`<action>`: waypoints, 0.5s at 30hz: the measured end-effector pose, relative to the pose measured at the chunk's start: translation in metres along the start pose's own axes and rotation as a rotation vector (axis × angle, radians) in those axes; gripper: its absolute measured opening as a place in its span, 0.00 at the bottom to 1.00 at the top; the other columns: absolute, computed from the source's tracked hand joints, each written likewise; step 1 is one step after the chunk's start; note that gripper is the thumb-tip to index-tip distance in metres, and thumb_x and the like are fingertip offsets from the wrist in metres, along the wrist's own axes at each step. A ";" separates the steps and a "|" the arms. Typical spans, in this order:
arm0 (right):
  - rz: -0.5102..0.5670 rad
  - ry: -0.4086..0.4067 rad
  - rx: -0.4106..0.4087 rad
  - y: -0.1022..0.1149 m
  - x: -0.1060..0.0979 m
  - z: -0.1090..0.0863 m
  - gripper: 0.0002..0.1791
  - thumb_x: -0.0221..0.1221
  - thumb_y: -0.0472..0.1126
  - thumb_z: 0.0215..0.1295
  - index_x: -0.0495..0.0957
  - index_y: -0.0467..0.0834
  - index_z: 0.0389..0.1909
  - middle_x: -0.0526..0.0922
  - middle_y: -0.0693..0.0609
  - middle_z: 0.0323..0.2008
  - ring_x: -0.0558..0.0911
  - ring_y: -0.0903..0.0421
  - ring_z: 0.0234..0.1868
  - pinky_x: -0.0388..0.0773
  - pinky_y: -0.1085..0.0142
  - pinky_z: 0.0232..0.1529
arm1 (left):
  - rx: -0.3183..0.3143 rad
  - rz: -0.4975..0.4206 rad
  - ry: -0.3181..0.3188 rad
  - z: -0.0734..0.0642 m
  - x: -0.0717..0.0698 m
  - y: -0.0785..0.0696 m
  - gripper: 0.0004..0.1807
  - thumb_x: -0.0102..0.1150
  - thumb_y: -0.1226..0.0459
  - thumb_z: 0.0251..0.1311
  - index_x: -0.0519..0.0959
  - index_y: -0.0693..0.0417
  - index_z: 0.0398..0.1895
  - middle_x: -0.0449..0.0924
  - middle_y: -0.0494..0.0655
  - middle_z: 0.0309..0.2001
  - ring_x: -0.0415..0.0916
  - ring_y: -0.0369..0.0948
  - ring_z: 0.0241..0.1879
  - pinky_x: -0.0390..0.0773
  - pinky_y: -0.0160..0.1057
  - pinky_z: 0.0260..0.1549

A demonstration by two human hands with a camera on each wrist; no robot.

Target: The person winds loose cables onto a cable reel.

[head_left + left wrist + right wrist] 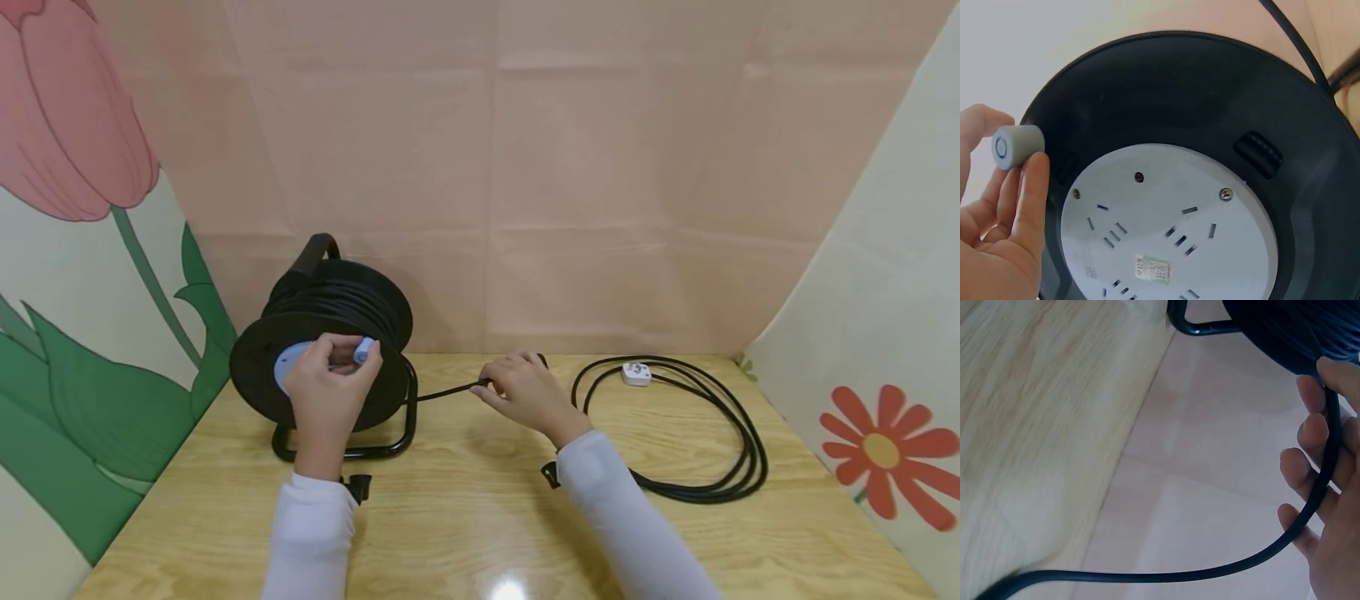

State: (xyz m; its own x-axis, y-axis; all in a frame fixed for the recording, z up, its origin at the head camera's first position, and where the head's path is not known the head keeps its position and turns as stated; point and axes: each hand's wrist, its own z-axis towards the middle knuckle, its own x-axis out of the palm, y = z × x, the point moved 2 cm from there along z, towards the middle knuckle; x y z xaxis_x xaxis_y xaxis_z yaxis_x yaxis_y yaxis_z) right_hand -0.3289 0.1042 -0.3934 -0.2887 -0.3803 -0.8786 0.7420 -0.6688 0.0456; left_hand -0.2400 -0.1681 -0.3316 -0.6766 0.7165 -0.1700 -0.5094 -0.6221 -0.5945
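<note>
A black cable reel [390,308] with cable wound on its drum stands at the left of the table on a tubular frame. My left hand [330,383] pinches the small light-blue crank knob [1019,147] near the rim of the reel's front disc. A pale round socket plate [1166,219] with slots and a label fills the disc's middle. Right of the reel, my right hand [528,392] grips the black cable [1316,494], its fingers curled round it. From that hand the cable [450,391] runs straight back to the drum.
Loose loops of cable [750,442] lie on the wooden table [465,517] at the right, with a white plug [636,374] inside them. A pink sheet [525,208] hangs behind the table, and flower-printed panels [847,317] flank it.
</note>
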 end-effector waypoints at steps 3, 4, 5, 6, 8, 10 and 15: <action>-0.010 0.008 0.014 0.003 0.003 0.003 0.11 0.59 0.56 0.72 0.83 0.54 0.38 0.71 0.66 0.23 0.71 0.63 0.30 0.70 0.52 0.54 | 0.012 0.044 0.028 -0.001 0.000 -0.002 0.12 0.74 0.60 0.54 0.84 0.60 0.32 0.84 0.49 0.31 0.83 0.40 0.28 0.77 0.20 0.29; -0.014 0.007 0.015 0.004 0.005 0.003 0.11 0.59 0.56 0.72 0.83 0.55 0.38 0.71 0.66 0.22 0.71 0.63 0.30 0.70 0.52 0.55 | 0.009 0.054 0.036 -0.001 0.000 -0.002 0.12 0.74 0.60 0.54 0.84 0.59 0.32 0.84 0.49 0.31 0.84 0.40 0.28 0.77 0.20 0.29; -0.019 0.004 0.016 0.005 0.006 0.004 0.11 0.59 0.57 0.72 0.83 0.55 0.38 0.71 0.66 0.22 0.71 0.63 0.29 0.70 0.52 0.56 | 0.003 0.060 0.043 -0.002 0.000 -0.002 0.12 0.74 0.60 0.54 0.84 0.59 0.32 0.84 0.49 0.31 0.83 0.39 0.27 0.77 0.20 0.29; -0.023 0.000 0.015 0.006 0.007 0.005 0.11 0.59 0.56 0.72 0.83 0.55 0.38 0.72 0.66 0.22 0.72 0.63 0.29 0.70 0.52 0.56 | -0.003 0.066 0.050 -0.002 0.000 -0.003 0.12 0.74 0.59 0.54 0.83 0.59 0.32 0.84 0.48 0.31 0.83 0.39 0.27 0.77 0.20 0.29; -0.041 -0.024 0.020 0.007 0.010 0.006 0.11 0.61 0.57 0.70 0.82 0.54 0.36 0.77 0.63 0.24 0.75 0.61 0.30 0.71 0.51 0.55 | -0.013 0.070 0.063 -0.003 0.000 -0.003 0.12 0.75 0.59 0.54 0.83 0.59 0.32 0.84 0.48 0.30 0.83 0.38 0.27 0.76 0.20 0.28; -0.066 -0.051 0.061 0.006 0.013 0.007 0.14 0.62 0.59 0.67 0.82 0.53 0.33 0.80 0.60 0.27 0.77 0.58 0.32 0.71 0.49 0.55 | -0.016 0.072 0.071 -0.004 0.000 -0.003 0.12 0.75 0.60 0.54 0.83 0.58 0.31 0.84 0.47 0.29 0.83 0.38 0.26 0.76 0.20 0.28; -0.039 -0.042 0.282 -0.001 0.024 0.004 0.24 0.63 0.69 0.60 0.74 0.52 0.25 0.75 0.58 0.32 0.74 0.52 0.39 0.69 0.42 0.52 | -0.012 0.099 0.100 -0.006 0.002 -0.002 0.12 0.75 0.60 0.53 0.83 0.57 0.30 0.84 0.47 0.28 0.82 0.37 0.24 0.79 0.26 0.26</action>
State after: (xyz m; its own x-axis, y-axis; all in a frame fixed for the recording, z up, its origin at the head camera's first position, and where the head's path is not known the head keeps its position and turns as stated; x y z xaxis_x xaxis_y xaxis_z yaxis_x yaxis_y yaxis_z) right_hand -0.3385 0.0930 -0.4122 -0.3433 -0.3728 -0.8621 0.5340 -0.8325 0.1474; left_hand -0.2370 -0.1632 -0.3356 -0.6669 0.6796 -0.3056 -0.4356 -0.6883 -0.5801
